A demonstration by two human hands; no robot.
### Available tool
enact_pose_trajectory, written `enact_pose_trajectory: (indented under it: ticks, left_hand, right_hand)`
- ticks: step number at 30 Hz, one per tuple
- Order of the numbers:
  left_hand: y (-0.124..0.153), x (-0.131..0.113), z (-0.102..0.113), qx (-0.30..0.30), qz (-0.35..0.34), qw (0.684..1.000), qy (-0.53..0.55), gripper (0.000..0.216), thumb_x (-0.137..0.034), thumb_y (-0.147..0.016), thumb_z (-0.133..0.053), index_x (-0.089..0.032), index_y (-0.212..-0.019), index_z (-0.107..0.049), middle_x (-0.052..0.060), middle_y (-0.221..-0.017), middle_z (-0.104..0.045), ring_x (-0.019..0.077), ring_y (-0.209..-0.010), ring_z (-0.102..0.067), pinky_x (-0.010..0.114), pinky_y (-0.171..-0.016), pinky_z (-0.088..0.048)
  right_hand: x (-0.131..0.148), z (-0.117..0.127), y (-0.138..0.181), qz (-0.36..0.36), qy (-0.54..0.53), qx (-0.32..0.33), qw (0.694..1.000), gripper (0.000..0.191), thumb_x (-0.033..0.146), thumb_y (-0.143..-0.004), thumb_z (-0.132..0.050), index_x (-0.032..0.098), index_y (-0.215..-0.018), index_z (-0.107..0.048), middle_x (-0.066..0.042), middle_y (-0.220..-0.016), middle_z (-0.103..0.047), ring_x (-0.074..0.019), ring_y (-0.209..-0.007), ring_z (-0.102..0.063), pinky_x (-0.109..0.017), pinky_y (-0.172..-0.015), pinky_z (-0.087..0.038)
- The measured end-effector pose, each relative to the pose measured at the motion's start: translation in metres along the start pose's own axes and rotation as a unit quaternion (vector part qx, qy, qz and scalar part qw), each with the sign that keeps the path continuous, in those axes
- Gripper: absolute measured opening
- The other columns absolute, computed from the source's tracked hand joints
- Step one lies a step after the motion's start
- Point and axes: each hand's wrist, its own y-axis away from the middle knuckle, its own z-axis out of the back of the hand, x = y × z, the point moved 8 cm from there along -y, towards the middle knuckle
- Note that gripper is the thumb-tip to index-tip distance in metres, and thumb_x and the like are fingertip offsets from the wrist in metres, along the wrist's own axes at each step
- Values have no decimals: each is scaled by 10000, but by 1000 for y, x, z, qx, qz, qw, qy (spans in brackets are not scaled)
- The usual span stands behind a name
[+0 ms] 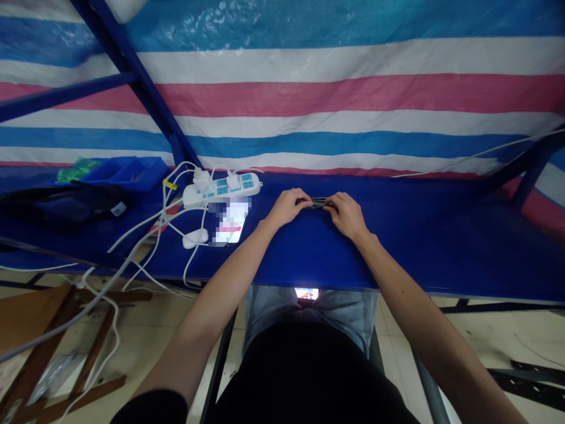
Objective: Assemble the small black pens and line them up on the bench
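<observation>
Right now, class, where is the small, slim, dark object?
In the head view, the slim dark object is held between the left hand and right hand, over the blue tabletop, right of the long white power strip.

From where I stand, the worktop (424,235) is a smooth, deep blue surface with a straight front edge. Toward its left end lies a white power strip (252,184), a phone with a lit screen (238,219) just in front of it, and a small white adapter (195,238) beside the phone. White cables (120,272) trail off the front edge. Farther left, a blue bin (148,174) sits behind a dark bag (66,203).
</observation>
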Motion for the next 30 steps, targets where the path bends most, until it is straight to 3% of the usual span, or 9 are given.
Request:
enact_pose_trajectory:
  ticks: [14, 23, 27, 30]
  left_hand:
    - [0, 0, -1, -2, -13, 1000, -1, 105, -273, -967, -701, -212, -951, -785, 44, -983, -768, 199, -945, -690, 355, -913, -507]
    - [-1, -5, 4, -17, -18, 999, -22, 126, -254, -980, -677, -215, -926, -784, 47, -984, -770, 208, -951, -681, 360, -914, -505]
    - [1, -12, 5, -26, -28, 999, -35, 180, -335, -1012, -639, -220, -1010, -777, 49, -1042, -766, 216, -1010, -659, 373, -948, -491]
    - [0, -13, -1, 1, -35, 998, -49, 205, -345, -1032, -605, -226, -1072, -768, 53, -1089, -759, 217, -1046, -648, 385, -977, -482]
  right_hand:
    - [2, -1, -1, 1, 19, 12, 1000, 187, 270, -1015, -520, 218, -1015, -699, -109, -989, -700, -288, -953, -599, -408, -803, -454]
    - [1, -4, -1, 5, 87, 5, 996, 315, 308, -1073, -429, 212, -953, -704, -105, -945, -715, -262, -879, -605, -388, -771, -398]
    - [3, 3, -1, 4, 51, -9, 999, 285, 324, -1064, -458, 214, -991, -710, -102, -957, -714, -273, -907, -606, -400, -797, -424]
    - [7, 7, -1, 17, 13, -12, 1000, 233, 324, -1044, -500, 223, -1036, -710, -104, -993, -711, -280, -950, -599, -409, -838, -446]
